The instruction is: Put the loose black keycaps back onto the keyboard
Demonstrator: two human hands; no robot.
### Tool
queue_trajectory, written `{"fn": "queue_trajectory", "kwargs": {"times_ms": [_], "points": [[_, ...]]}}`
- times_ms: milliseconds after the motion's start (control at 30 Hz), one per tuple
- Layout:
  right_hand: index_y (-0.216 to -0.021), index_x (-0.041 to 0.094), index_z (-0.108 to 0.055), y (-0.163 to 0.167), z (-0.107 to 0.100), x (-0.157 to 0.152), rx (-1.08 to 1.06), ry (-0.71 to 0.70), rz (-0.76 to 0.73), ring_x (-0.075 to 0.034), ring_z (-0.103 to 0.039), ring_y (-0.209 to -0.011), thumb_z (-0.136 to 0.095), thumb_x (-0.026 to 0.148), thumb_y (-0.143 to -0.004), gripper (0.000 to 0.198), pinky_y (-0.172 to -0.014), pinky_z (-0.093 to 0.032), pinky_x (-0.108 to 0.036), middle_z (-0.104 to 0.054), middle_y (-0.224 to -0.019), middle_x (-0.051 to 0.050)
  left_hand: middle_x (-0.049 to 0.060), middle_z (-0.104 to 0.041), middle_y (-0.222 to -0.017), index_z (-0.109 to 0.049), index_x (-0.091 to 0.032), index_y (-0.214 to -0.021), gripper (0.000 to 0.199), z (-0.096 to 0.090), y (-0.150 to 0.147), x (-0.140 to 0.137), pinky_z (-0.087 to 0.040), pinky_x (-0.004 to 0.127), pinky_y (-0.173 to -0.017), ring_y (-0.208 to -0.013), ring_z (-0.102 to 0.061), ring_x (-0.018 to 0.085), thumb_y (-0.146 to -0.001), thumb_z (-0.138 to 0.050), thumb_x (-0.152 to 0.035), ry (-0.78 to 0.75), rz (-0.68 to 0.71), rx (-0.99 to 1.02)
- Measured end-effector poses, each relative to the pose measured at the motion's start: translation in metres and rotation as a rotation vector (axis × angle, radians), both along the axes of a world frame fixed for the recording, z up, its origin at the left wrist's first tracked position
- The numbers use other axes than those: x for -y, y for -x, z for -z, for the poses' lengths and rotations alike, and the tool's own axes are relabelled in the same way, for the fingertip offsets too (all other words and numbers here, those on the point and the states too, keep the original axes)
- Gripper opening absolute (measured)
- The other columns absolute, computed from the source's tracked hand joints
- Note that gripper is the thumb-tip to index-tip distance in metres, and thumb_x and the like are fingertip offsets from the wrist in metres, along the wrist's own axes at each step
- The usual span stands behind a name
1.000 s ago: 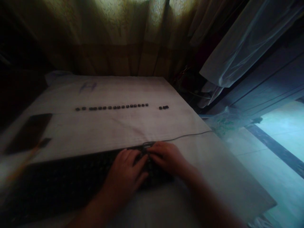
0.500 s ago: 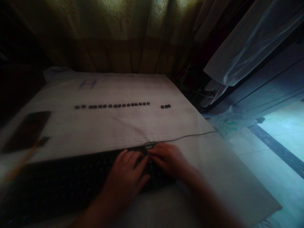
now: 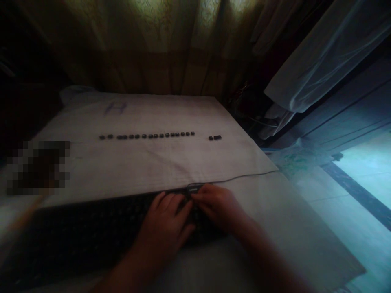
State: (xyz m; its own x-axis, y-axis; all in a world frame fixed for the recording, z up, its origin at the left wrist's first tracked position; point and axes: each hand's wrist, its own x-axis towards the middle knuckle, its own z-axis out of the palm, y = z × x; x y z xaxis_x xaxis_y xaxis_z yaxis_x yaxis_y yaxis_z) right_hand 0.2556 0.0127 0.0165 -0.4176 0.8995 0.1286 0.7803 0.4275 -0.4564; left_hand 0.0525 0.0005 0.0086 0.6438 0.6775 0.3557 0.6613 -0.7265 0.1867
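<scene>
A dark keyboard (image 3: 91, 232) lies at a slant along the near side of the table. My left hand (image 3: 166, 221) rests on its right part, fingers spread over the keys and the index fingertip close to my right hand. At the keyboard's upper right corner, my right hand (image 3: 218, 205) has its fingers pressed together in a pinch; anything between the fingertips is hidden. Beyond the keyboard stands a row of small black keycaps (image 3: 150, 136). A separate little group of keycaps (image 3: 215, 137) sits to the right of that row.
A thin cable (image 3: 238, 178) runs from the keyboard's top over the table's right edge. At left lies a dark pixelated object (image 3: 39, 167), with a blurred orange stick (image 3: 29, 213) nearby. Curtains (image 3: 152, 53) hang behind the white-covered table (image 3: 244, 154). A plastic bag (image 3: 297, 156) lies beyond the right edge.
The whole view has shifted slightly, so things appear a little farther right. Both hands keep nearly the same place on the keyboard, and the keycaps have not moved on the table.
</scene>
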Motion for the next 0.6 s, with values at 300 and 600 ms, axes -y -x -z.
{"fn": "queue_trajectory", "kwargs": {"times_ms": [300, 600], "points": [[-0.091, 0.022, -0.076, -0.028, 0.012, -0.015, -0.546, 0.061, 0.136, -0.016, -0.068, -0.074, -0.059, 0.024, -0.087, 0.018, -0.069, -0.054, -0.028, -0.073, -0.080, -0.004, 0.011, -0.064, -0.117, -0.063, -0.019, -0.120, 0.031, 0.000, 0.000, 0.001, -0.044, 0.052, -0.098, -0.106, -0.059, 0.028, -0.092, -0.055, -0.031, 0.003, -0.012, 0.021], [-0.086, 0.022, -0.078, -0.052, 0.031, -0.034, -0.635, 0.189, 0.462, -0.024, -0.072, -0.084, -0.063, 0.035, -0.078, 0.021, -0.081, -0.056, -0.041, -0.077, -0.087, -0.007, 0.010, -0.065, -0.115, -0.064, -0.019, -0.120, 0.031, 0.002, 0.000, 0.001, -0.045, 0.052, -0.097, -0.105, -0.059, 0.027, -0.093, -0.052, -0.030, -0.015, -0.013, 0.008]]}}
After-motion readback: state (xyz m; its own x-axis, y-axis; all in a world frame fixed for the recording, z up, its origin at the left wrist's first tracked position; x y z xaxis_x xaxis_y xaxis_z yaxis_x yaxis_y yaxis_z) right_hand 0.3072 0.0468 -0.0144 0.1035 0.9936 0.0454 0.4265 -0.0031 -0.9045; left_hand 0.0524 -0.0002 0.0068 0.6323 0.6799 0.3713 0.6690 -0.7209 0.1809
